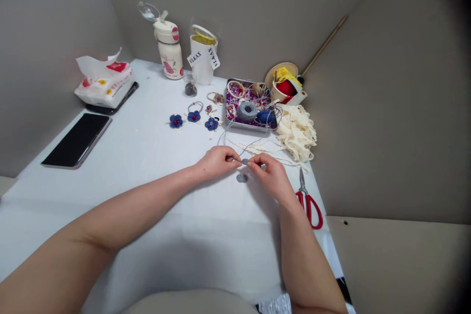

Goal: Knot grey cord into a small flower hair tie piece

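Note:
My left hand (pixel 216 161) and my right hand (pixel 271 175) meet over the white table (pixel 147 157), fingers pinched together on a small grey yarn piece (pixel 245 161). Grey yarn strands run from it back to a grey yarn ball (pixel 247 110) in a metal tray (pixel 230 122). Another small grey round piece (pixel 241 178) lies on the table just below my fingers. Three blue crocheted flowers (pixel 194 117) lie further back on the table.
Red-handled scissors (pixel 308 201) lie right of my right hand near the table edge. Cream lace (pixel 297 131), a bowl with red and yellow yarn (pixel 285 87), a bottle (pixel 169 46), a white cup (pixel 203 54), a tissue pack (pixel 105 83) and a tablet (pixel 77 140) surround the work area.

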{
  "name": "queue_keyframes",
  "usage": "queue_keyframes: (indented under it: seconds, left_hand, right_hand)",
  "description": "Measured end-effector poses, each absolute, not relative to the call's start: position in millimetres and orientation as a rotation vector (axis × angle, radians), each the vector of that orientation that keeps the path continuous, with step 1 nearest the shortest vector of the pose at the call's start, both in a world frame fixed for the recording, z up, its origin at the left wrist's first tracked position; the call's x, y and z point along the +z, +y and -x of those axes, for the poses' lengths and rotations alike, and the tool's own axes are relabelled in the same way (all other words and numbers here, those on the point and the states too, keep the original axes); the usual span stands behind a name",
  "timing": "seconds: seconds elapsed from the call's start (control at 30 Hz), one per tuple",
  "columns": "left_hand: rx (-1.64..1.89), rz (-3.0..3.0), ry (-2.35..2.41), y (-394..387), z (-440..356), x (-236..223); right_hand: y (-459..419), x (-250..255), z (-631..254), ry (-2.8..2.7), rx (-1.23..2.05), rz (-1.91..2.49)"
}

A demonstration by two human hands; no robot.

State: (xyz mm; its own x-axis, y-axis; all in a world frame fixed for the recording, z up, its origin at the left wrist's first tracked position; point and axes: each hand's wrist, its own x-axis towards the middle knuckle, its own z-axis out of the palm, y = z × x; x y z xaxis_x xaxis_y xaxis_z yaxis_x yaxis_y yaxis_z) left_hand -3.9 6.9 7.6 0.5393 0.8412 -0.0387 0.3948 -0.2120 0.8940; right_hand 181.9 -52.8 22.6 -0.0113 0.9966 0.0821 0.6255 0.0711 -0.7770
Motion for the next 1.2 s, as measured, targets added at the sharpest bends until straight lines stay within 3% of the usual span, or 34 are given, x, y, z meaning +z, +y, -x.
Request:
queue_keyframes:
  seconds: [0.43,0.77,1.2]
  left_hand:
    - [0.559,-1.844,0.953,7,5,9]
    - [1.040,-1.101,1.003,-3,-6,14]
    - [0.984,-1.143,0.989,-18,-12,19]
  right_hand:
    - [-55,26,-185,-1.856,0.731,1.614]
    - [-52,14,-167,-1.175,0.950,1.443]
    - [-55,7,-151,-1.039,0.881,1.382]
